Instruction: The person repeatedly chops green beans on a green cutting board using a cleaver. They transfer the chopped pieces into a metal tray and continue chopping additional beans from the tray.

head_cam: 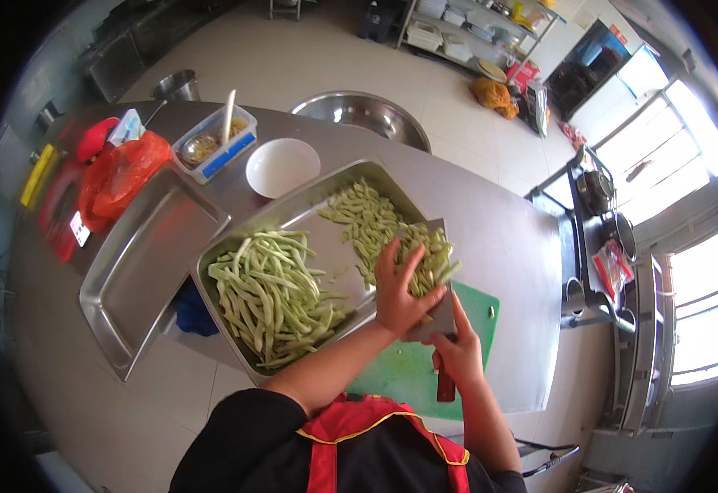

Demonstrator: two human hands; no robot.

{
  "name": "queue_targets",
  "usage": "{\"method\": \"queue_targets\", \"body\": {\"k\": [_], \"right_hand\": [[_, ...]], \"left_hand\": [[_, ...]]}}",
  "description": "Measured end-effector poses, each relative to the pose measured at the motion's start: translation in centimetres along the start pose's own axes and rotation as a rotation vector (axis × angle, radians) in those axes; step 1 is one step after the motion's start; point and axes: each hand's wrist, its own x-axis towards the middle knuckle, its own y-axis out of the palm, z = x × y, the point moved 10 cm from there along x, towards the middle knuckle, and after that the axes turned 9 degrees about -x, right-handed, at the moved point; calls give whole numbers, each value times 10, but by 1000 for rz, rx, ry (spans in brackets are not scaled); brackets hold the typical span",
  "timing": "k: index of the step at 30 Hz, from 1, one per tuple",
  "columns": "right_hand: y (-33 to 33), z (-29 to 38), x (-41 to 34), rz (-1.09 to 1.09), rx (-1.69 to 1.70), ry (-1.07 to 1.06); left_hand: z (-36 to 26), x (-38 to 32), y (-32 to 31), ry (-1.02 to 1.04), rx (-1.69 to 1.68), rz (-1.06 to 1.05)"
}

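My right hand (460, 354) grips a cleaver (439, 323) near its dark red handle, with the broad blade held flat over the right edge of a deep metal tray (300, 203). Cut green bean pieces (424, 259) lie heaped on the blade. My left hand (399, 293) rests against this heap with its fingers spread. In the tray, more cut pieces (362, 219) lie on the far right side and a pile of long whole green beans (266, 289) on the left. A green cutting board (396, 376) lies under the cleaver, with a few bits on it.
An empty metal tray (143, 271) is left of the deep one. Behind stand a white bowl (283, 168), a plastic container with a ladle (214, 145) and an orange-red plastic bag (125, 175). A large metal basin (365, 117) is beyond the table's far edge; a black cart (587, 246) is at right.
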Motion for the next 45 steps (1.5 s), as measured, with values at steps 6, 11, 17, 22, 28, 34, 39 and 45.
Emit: {"method": "queue_targets", "body": {"k": [6,11,17,22,28,34,39,45], "right_hand": [[27,34,75,56,-212,90],[3,-7,38,-46,-98,113],[-57,-115,-63,-274,266,72],[-75,-227,-153,-538,349,194],[-19,-302,-182,-606,630,281],[-28,-282,-94,-536,437,295],[-24,-255,-25,-353,261,260],[16,-244,-11,-290,429,238]], "left_hand": [[163,73,-3,-404,106,-161],[239,76,2,-623,330,8],[130,66,12,-210,421,203],[-6,-70,31,48,-52,643],[53,-148,20,97,401,550],[99,-125,120,90,418,686],[90,-115,166,173,350,864],[75,-130,144,72,121,670]]}}
